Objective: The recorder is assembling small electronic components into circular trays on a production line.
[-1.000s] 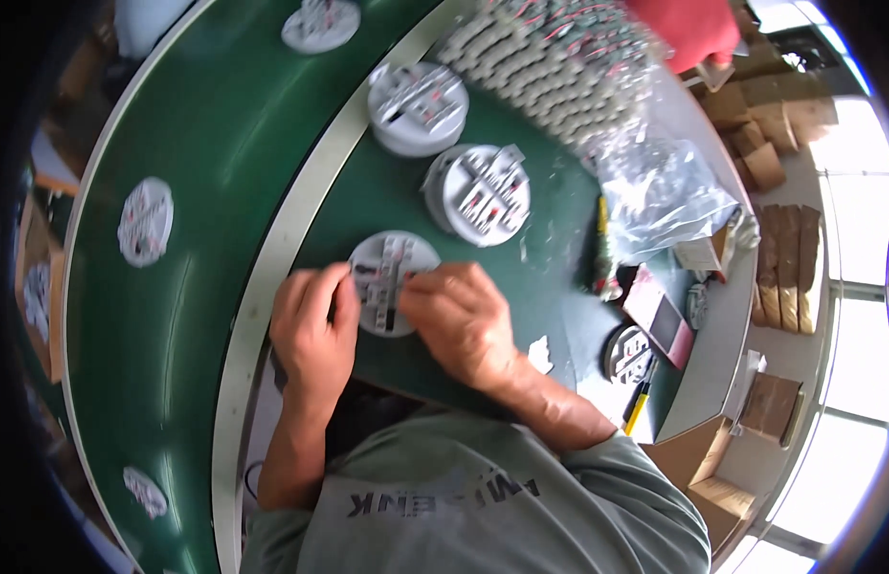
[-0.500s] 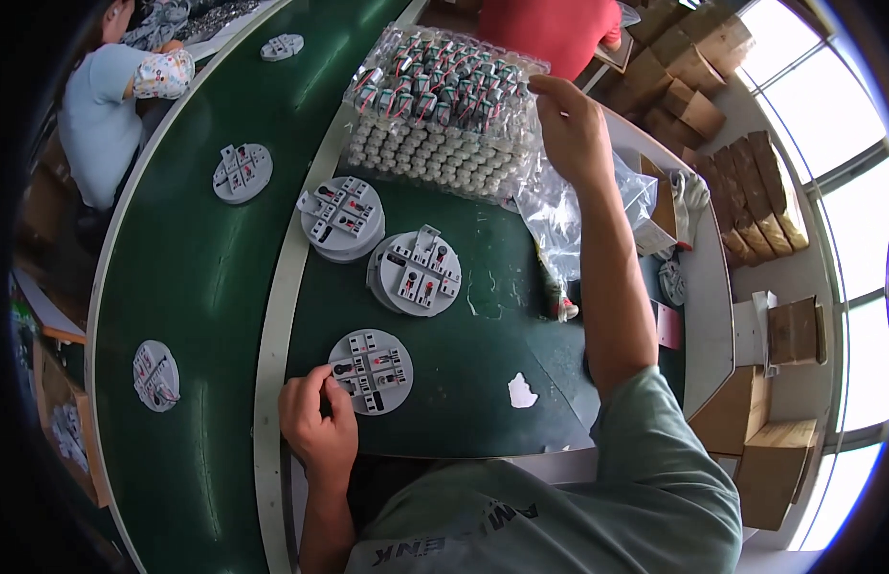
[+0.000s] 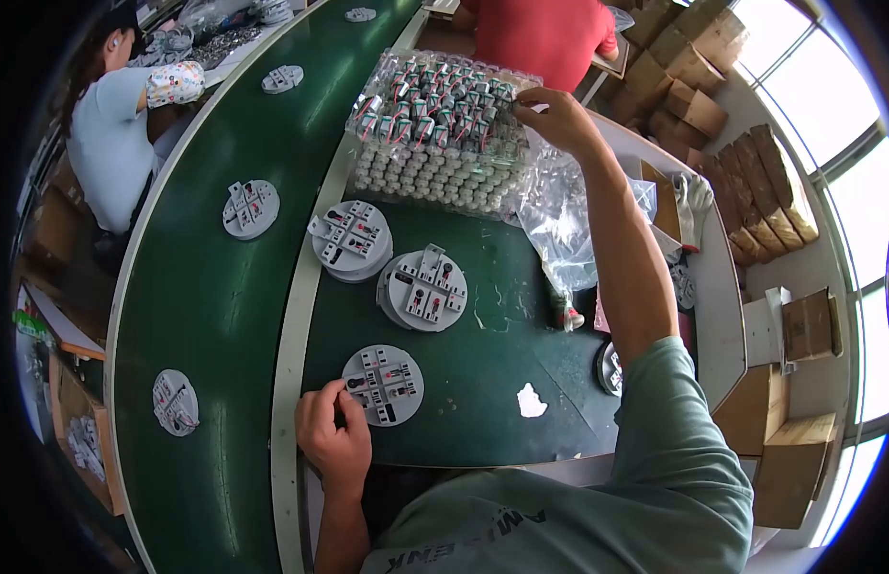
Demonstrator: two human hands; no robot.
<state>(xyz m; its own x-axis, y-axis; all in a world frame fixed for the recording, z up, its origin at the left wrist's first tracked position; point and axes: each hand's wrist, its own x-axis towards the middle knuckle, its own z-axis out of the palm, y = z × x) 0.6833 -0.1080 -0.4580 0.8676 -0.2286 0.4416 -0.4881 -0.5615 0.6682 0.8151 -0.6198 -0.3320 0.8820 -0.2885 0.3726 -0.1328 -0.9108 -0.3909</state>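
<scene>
Near the front edge of the bench lies a round grey plastic base (image 3: pixel 399 368) with raised blocks and small black and red parts. My left hand (image 3: pixel 334 428) is curled at its lower left rim, thumb and forefinger pinching the edge. At the far side, my right hand (image 3: pixel 559 122) reaches to the right edge of a clear plastic tray (image 3: pixel 444 113) filled with small motors with green ends and red wires. Its fingertips are drawn together there; what they hold is too small to make out. More trays (image 3: pixel 435 177) are stacked underneath.
Two stacks of similar bases (image 3: pixel 353 239) (image 3: pixel 423 290) stand beyond the near one. On my left, a green conveyor (image 3: pixel 224 325) carries several bases. A clear plastic bag (image 3: pixel 559 230) and a white scrap (image 3: pixel 532 401) lie on the bench. Two people sit nearby; cardboard boxes (image 3: pixel 779 459) stand right.
The view has shifted slightly. My right hand's fingertips have come a little further in over the tray's edge. My left hand stays at the near base's rim. Bases on the conveyor have moved toward me.
</scene>
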